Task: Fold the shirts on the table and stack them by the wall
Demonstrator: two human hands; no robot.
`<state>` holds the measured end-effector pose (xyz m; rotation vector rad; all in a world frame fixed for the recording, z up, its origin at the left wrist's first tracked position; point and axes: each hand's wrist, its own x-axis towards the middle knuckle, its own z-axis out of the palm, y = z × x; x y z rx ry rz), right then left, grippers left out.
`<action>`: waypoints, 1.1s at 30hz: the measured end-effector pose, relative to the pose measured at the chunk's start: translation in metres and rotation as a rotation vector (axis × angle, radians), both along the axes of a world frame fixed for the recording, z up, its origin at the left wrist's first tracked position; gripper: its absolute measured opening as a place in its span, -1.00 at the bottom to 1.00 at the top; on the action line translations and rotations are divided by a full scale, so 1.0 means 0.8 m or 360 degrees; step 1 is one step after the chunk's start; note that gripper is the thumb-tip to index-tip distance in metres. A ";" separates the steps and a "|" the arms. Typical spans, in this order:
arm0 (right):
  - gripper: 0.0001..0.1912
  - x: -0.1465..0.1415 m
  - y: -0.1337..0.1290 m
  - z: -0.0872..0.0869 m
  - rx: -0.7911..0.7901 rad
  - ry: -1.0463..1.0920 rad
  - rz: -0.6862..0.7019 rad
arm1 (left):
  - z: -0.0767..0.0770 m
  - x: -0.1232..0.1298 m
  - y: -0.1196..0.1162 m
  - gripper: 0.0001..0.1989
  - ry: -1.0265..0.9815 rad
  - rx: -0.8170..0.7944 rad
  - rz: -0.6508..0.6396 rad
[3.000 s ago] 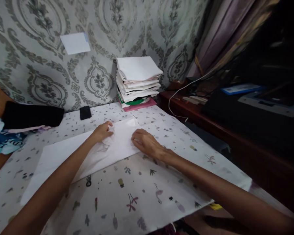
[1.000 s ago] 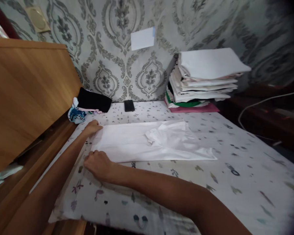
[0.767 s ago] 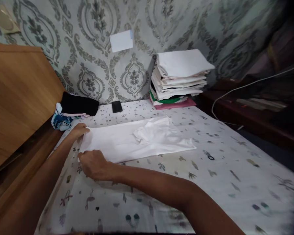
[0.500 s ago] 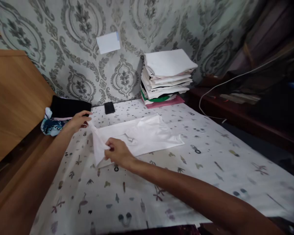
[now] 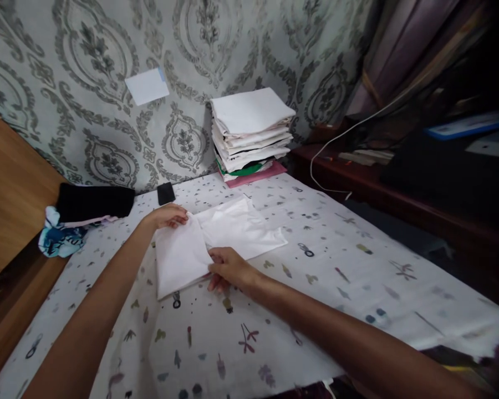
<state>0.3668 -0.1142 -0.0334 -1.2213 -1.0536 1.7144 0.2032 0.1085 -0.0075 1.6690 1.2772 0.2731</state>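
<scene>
A white shirt (image 5: 182, 252) lies on the patterned sheet, its left end folded over toward the right. My left hand (image 5: 171, 216) pinches the far corner of the folded flap. At the near corner of that same flap, my right hand (image 5: 230, 269) is closed on the edge, thumb on top and some fingers lower down near the sheet. The right part of the shirt lies flat with slight wrinkles, a pointed sleeve-like corner sticking out to the right.
A tall stack of folded clothes (image 5: 251, 130) stands against the wall. Left of it lie a dark phone-like object (image 5: 165, 193), a black folded garment (image 5: 95, 201) and a blue patterned cloth (image 5: 62, 235). A white cable (image 5: 316, 160) hangs by the dark red shelf (image 5: 316, 152) at right.
Both hands have carried the shirt's left end rightward, laying it over the middle of the shirt. The camera view has turned a little to the right.
</scene>
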 end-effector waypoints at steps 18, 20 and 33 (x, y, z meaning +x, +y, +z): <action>-0.60 0.002 -0.003 -0.006 -0.0066 0.0029 -0.0011 | -0.043 0.010 0.005 -0.74 0.0160 0.0983 -0.0197; -0.61 0.002 -0.002 -0.007 -0.0077 0.0032 -0.0004 | -0.046 0.009 -0.002 -0.74 0.0183 0.1116 -0.0179; -0.43 0.003 -0.004 -0.004 -0.0065 0.0014 0.0014 | -0.049 -0.005 -0.047 -0.69 0.0327 0.1313 -0.0172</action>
